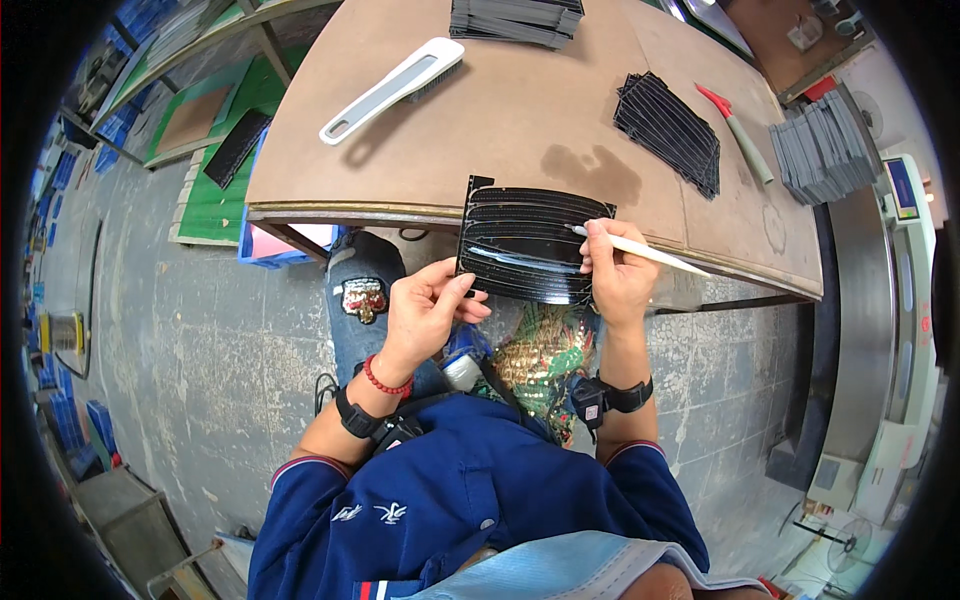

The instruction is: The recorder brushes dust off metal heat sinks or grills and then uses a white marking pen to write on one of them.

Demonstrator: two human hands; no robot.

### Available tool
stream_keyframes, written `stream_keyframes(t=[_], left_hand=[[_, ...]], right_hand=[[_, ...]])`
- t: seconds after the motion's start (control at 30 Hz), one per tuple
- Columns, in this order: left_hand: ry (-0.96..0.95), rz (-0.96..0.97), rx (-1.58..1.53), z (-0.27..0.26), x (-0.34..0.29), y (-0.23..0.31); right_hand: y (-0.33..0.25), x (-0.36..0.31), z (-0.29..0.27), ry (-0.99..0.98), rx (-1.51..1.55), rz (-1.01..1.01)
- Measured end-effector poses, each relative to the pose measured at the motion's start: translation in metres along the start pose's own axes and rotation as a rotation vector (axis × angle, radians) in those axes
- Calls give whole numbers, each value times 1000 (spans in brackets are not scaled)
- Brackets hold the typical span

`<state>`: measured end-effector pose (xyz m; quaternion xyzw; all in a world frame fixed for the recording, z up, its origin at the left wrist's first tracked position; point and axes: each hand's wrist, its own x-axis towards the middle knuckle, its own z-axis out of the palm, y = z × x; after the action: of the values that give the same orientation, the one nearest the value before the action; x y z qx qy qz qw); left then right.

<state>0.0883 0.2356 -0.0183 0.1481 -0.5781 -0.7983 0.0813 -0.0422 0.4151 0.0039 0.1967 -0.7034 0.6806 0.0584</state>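
Observation:
My left hand [428, 308] is closed on the lower left edge of a glossy black sheet [525, 245] with curved parallel lines across it. The sheet is held up at the table's near edge. In my right hand [618, 275] is a slim white pen-like tool [665, 259], gripped between thumb and fingers. Its thin tip is over the upper right part of the sheet; whether it touches the surface I cannot tell. The fingers of that hand are also close to the sheet's right edge.
On the brown table [530, 120] lie a white-handled brush [395, 88], a fanned pile of black striped sheets [668, 132], a red-and-grey tool [738, 135] and a far stack of dark sheets [517, 20]. Grey sheets [825, 148] are stacked at the right. A blue crate [285, 245] sits below left.

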Motion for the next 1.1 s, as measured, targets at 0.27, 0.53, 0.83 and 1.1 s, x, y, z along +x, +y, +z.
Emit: stream_keyframes(t=[0.27, 0.53, 0.83, 1.1], left_hand=[[4, 1, 4, -2, 0, -4], [3, 9, 28, -2, 0, -1], [14, -59, 19, 4, -1, -1], [-19, -51, 1, 3, 0, -4]], right_hand=[[-2, 0, 14, -56, -84, -59], [-6, 2, 18, -84, -146, -65], [-8, -3, 38, -199, -124, -131], [-16, -4, 54, -266, -167, -286]])
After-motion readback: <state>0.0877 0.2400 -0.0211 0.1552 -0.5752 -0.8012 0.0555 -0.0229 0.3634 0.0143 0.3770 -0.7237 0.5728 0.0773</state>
